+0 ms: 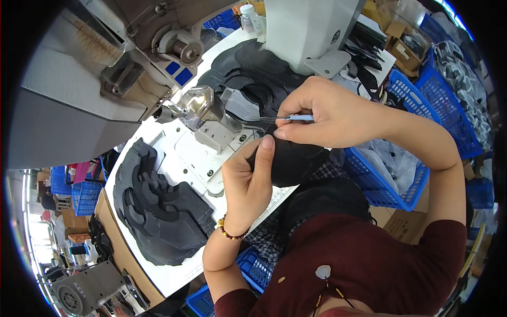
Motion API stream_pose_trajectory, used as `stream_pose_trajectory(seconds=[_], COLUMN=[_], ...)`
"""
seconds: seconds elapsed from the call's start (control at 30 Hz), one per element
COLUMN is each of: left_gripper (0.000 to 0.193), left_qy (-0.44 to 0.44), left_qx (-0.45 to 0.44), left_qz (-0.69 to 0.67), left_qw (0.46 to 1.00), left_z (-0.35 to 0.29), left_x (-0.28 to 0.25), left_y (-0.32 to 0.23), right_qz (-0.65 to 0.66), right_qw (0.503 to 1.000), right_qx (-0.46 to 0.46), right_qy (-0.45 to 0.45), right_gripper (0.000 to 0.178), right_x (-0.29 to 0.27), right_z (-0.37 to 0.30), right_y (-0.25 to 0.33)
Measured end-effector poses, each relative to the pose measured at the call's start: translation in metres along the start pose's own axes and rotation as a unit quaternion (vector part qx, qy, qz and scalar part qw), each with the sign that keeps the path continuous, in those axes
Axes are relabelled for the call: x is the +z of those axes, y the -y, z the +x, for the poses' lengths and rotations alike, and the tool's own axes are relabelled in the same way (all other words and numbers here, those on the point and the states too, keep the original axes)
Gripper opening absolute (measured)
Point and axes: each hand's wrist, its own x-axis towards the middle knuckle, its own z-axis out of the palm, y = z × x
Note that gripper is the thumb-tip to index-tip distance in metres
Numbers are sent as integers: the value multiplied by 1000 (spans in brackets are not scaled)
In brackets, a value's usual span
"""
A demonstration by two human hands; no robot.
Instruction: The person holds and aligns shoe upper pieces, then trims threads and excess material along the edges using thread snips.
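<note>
My right hand (335, 113) is closed around a slim pointed metal tool with a light blue handle (302, 117); its exact kind is unclear. The tool's tip points left, toward the clear guard (200, 103) of a sewing machine (68, 95). A smooth, curved black piece of material (298, 164) is gripped by my left hand (247, 177), thumb up on its near side and the other fingers mostly hidden. Both hands nearly meet at the piece's upper edge, just right of the machine's metal plate (215, 138).
Overlapping black pieces (153, 211) lie on the white tabletop (158, 274) at left. Another black pile (253, 68) sits behind the hands. Blue baskets (391, 185) holding plastic-wrapped material stand at right. A white bottle (248, 18) stands at the back.
</note>
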Motion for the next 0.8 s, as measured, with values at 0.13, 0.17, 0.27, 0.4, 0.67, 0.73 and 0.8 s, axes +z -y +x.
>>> stream_pose_trajectory(seconds=[0.13,0.17,0.27,0.4,0.67,0.73,0.8], left_gripper=[32,32,32,31,10,16,23], left_qy=[-5,3,6,-2,-107,-108,-116], left_qx=[-12,-12,-17,-7,152,184,215], left_qz=[-2,-8,-14,6,227,265,304], left_qw=[1000,1000,1000,1000,956,940,921], left_z=[-1,-1,-1,0,-4,-5,-5], left_x=[-1,-2,-5,-5,7,9,8], left_y=[-1,-1,-3,-3,5,5,5], right_qz=[73,87,72,61,-40,-68,-97], right_qw=[995,994,996,997,994,987,979], right_qx=[64,66,50,-15,-71,-100,-129], right_qy=[27,25,11,-54,-75,-102,-129], right_gripper=[19,19,24,25,20,21,21], right_x=[1,2,2,4,14,18,18], right_z=[0,0,-2,-1,4,9,9], right_y=[4,4,3,2,3,3,4])
